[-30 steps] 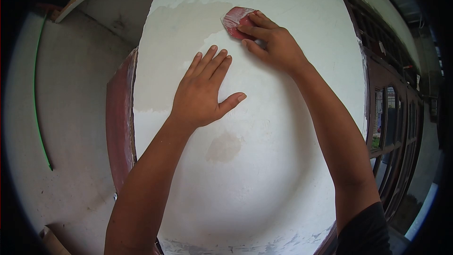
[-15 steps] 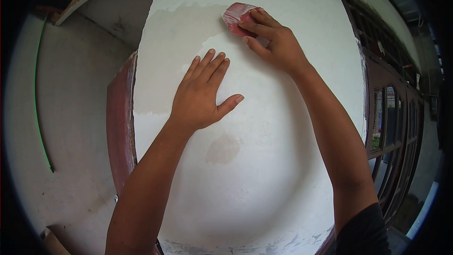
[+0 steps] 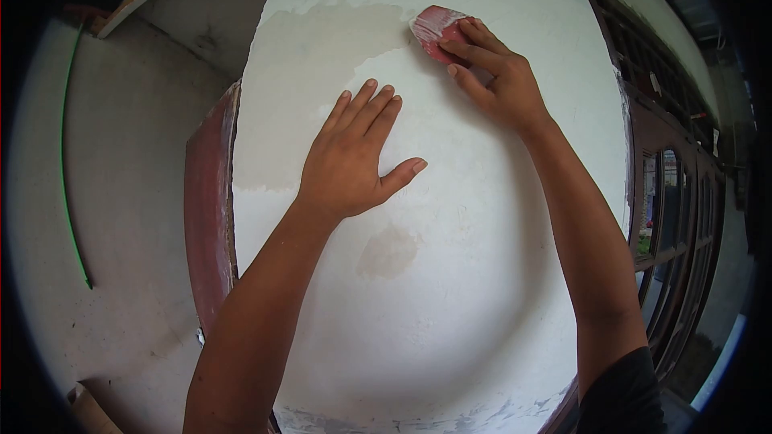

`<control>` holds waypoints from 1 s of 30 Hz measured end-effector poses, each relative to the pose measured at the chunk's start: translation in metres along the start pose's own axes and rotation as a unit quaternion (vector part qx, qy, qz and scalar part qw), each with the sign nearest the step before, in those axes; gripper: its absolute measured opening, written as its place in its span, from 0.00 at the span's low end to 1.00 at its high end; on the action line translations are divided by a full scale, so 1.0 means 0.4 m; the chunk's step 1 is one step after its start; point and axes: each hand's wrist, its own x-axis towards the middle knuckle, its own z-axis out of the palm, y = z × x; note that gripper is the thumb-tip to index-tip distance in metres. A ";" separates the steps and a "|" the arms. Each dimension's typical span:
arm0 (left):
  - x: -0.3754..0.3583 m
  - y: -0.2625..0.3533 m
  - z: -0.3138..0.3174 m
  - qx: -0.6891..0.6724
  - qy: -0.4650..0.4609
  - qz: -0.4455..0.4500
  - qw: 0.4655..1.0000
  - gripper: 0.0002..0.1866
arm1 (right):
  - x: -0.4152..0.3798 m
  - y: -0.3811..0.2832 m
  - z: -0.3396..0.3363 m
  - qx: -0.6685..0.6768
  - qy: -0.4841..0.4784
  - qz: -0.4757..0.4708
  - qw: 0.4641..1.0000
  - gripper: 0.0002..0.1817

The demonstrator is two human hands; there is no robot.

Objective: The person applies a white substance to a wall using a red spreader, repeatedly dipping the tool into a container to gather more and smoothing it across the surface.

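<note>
The white wall (image 3: 458, 297) carries a broad beige patch (image 3: 293, 84) across its upper left. The left hand (image 3: 347, 162) lies flat on it, unclenched, thumb out. The right hand (image 3: 508, 84) grasps a red pad (image 3: 434, 31), angular and white-streaked, high on the wall beside the patch.

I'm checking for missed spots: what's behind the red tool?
White wall shows around the red tool, with a beige patch to its left. Whatever lies directly behind is hidden by tool and right hand.
</note>
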 end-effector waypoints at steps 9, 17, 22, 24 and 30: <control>0.000 -0.003 -0.001 -0.004 0.004 0.008 1.000 0.39 | -0.002 -0.019 0.029 -0.054 -0.062 -0.078 0.994 0.20; -0.001 -0.003 0.002 -0.002 0.006 0.003 1.000 0.39 | 0.002 -0.003 0.005 -0.028 -0.004 -0.026 0.999 0.20; 0.000 -0.001 0.001 0.002 0.004 0.006 1.000 0.38 | 0.001 -0.022 0.014 -0.054 -0.056 -0.047 0.996 0.19; -0.001 -0.002 0.001 0.005 0.005 0.004 1.000 0.38 | -0.018 -0.008 0.004 -0.069 -0.063 -0.055 0.994 0.19; -0.002 -0.002 0.002 -0.001 0.009 0.004 1.000 0.38 | -0.006 0.016 -0.002 -0.059 0.007 -0.035 0.998 0.20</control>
